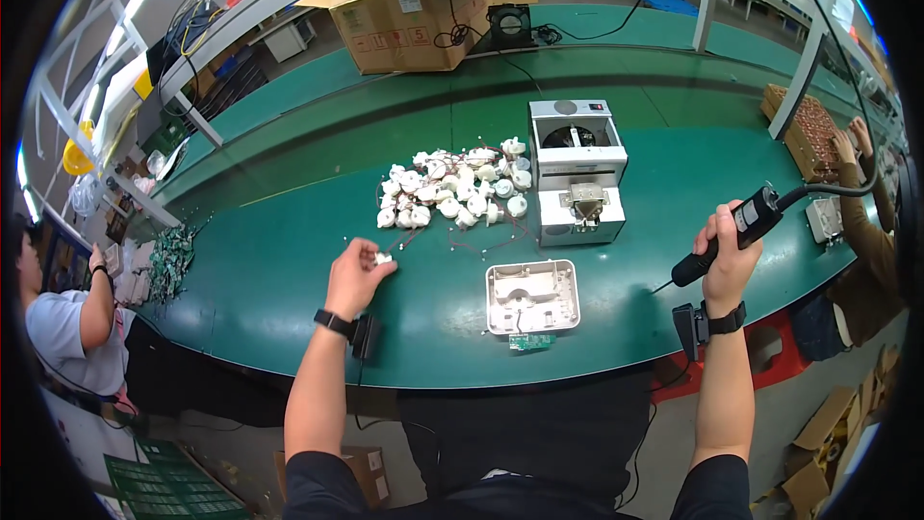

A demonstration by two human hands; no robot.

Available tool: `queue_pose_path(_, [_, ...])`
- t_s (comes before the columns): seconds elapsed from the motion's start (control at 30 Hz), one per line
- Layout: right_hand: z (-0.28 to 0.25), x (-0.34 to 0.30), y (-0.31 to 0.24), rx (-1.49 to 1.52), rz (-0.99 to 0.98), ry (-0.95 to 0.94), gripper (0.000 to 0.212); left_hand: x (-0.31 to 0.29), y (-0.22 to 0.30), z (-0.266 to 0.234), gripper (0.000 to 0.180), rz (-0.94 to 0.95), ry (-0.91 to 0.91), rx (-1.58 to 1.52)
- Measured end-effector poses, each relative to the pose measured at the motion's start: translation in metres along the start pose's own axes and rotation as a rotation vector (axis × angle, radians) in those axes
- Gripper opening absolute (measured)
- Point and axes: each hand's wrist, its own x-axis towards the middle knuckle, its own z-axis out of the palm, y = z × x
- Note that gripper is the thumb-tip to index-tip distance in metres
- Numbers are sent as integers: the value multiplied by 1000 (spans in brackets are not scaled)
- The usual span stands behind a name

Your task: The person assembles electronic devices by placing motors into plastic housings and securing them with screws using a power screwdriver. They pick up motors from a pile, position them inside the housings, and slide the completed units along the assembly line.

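My left hand [358, 274] is closed, pinching a small white plastic part [383, 258] with red wires. Just beyond it lies a pile of similar round white parts [452, 183] tangled with red wires. In my right hand [729, 265] is a black corded electric screwdriver [758, 217], held with its bit angled down to the left, over the green table. Between the hands, a white plastic housing [574, 313] sits with its inside facing up. A green circuit board [531, 342] lies at its near edge, by the front of the table.
Behind the housing stands a grey-white metal machine [577, 169]. Toward the back are a large cardboard box [409, 29] and a black fan [509, 26]. People work at both sides, with green boards [173, 255] at left and a brown carton [804, 140] at right.
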Motion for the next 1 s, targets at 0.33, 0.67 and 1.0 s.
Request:
queue_pose_path(0.33, [1, 9, 1, 34, 78, -19, 17, -69, 15, -20, 36, -416, -122, -1310])
queue_pose_path(0.67, [13, 11, -2, -75, 38, -30, 17, -94, 53, -1, 34, -350, -513, -1654])
queue_pose_path(1.0, [16, 8, -3, -78, 35, -49, 16, -78, 132, 11, 29, -167, -606, -1488])
